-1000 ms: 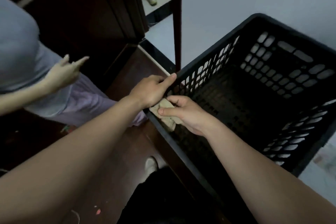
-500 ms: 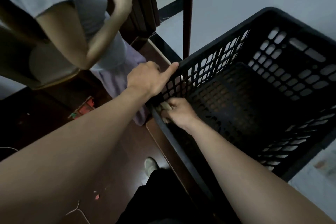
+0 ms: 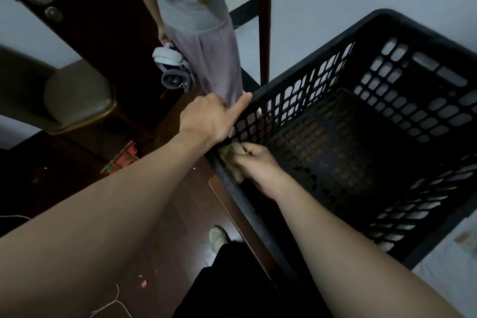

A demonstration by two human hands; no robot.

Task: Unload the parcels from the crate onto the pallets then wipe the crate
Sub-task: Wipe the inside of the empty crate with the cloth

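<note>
Black perforated plastic crate (image 3: 322, 53) sits toward 3 o'clock of the view. The left hand (image 3: 206, 117) grasps its rim at the 9 o'clock corner, with the forefinger lying along the edge. Just inside that corner, the right hand (image 3: 258, 165) clenches a crumpled beige cloth (image 3: 229, 155) against the wall.

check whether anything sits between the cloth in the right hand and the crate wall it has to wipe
Nothing visible does. The right hand grips the cloth in the near left corner of the crate, apparently against its wall. The left hand holds the rim just above, clear of the cloth.
</note>
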